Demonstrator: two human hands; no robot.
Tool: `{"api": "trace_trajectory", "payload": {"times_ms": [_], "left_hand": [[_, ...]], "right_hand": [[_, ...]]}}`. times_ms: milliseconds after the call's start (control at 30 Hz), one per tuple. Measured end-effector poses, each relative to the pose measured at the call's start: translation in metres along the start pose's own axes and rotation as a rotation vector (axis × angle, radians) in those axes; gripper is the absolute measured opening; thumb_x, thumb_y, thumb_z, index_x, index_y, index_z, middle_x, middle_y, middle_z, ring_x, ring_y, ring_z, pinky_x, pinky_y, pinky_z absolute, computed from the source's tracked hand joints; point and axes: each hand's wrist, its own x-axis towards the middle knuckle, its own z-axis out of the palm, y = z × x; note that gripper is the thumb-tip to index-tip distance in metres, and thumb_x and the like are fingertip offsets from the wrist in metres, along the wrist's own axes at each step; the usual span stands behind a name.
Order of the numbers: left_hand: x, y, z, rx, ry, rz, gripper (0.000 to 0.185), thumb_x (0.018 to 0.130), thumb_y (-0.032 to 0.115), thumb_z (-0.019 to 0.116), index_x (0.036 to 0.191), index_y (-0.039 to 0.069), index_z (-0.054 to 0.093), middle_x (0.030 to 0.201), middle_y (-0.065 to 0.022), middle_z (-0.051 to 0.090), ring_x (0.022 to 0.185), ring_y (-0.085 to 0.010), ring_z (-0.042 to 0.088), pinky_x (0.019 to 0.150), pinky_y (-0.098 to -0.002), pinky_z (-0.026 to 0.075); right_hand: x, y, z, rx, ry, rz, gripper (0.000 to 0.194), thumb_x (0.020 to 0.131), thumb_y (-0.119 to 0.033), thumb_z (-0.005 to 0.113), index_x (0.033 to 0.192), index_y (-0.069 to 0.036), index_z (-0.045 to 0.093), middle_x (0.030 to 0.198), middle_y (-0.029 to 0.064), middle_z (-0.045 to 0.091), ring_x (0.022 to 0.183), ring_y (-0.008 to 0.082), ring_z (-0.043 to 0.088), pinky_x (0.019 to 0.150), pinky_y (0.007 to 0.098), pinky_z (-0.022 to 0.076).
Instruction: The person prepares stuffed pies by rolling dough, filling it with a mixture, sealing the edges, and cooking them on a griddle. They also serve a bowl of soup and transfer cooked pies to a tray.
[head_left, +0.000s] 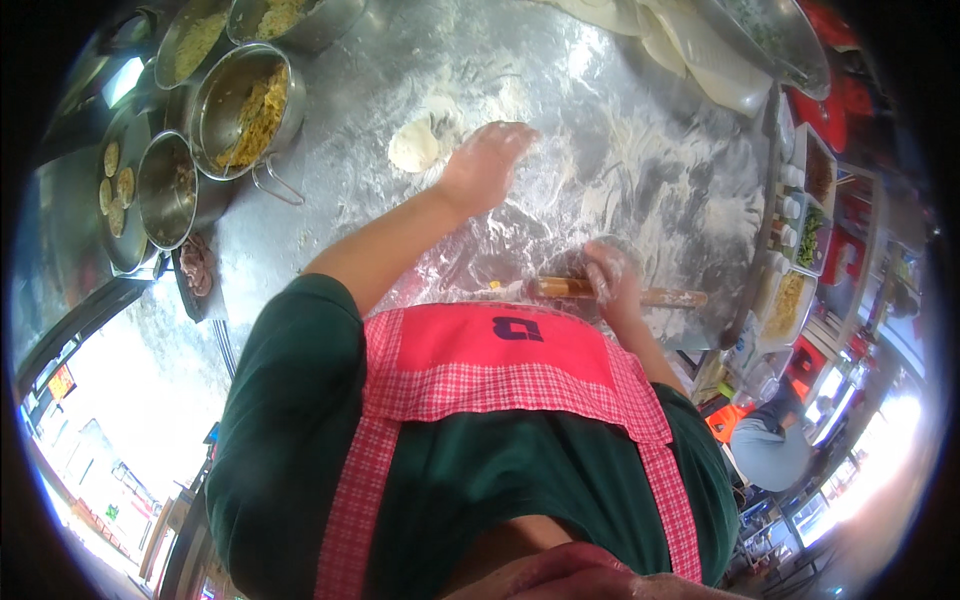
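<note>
My left hand (491, 166), floury and slightly blurred, is over the dusted steel worktop (345, 105), palm down with its fingers close together. What lies under that palm is hidden. Just left of it rests a round, pale piece of dough (414, 145). Closer to my body, my right hand (619, 281) lies across the middle of a wooden rolling pin (562, 288), its fingers curled over the wood. A small yellow bit (494, 285) sits left of the pin's end.
Steel bowls of filling (262, 112) crowd the left, beside a round pan (112, 225) with several browned patties. Dough under plastic (720, 67) lies at the far right. Past the worktop's right edge are tubs of toppings (787, 304). A person (772, 442) is in the right background.
</note>
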Motion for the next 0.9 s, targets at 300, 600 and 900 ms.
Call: {"api": "trace_trajectory", "payload": {"times_ms": [300, 600, 900], "left_hand": [[0.031, -0.005, 0.057, 0.407, -0.108, 0.148, 0.078, 0.096, 0.056, 0.037, 0.152, 0.005, 0.019, 0.159, -0.0145, 0.015, 0.148, -0.0266, 0.004, 0.120, -0.0461, -0.002], [0.032, 0.004, -0.007, 0.033, -0.121, -0.140, 0.041, 0.085, 0.027, 0.064, 0.123, 0.011, 0.060, 0.125, -0.0145, 0.059, 0.118, -0.0309, 0.054, 0.097, -0.0449, 0.045], [-0.046, -0.021, 0.074, -0.525, 0.003, -0.371, 0.043, 0.074, 0.036, 0.073, 0.105, 0.008, 0.064, 0.104, -0.0187, 0.067, 0.097, -0.0345, 0.064, 0.082, -0.0415, 0.050]], "right_hand": [[-0.030, -0.002, -0.025, -0.335, -0.029, -0.147, 0.065, 0.061, -0.011, 0.079, 0.123, -0.013, 0.058, 0.121, 0.0109, 0.059, 0.114, 0.0336, 0.053, 0.096, 0.0472, 0.0405], [0.014, -0.008, 0.014, -0.327, 0.069, -0.091, 0.045, 0.064, -0.016, 0.079, 0.107, -0.017, 0.067, 0.108, 0.0114, 0.062, 0.102, 0.0347, 0.055, 0.089, 0.0456, 0.0442], [0.037, -0.041, 0.030, -0.548, -0.089, -0.113, 0.070, 0.083, -0.038, 0.063, 0.142, -0.007, 0.040, 0.151, 0.0142, 0.034, 0.140, 0.0364, 0.028, 0.113, 0.0557, 0.0197]]}}
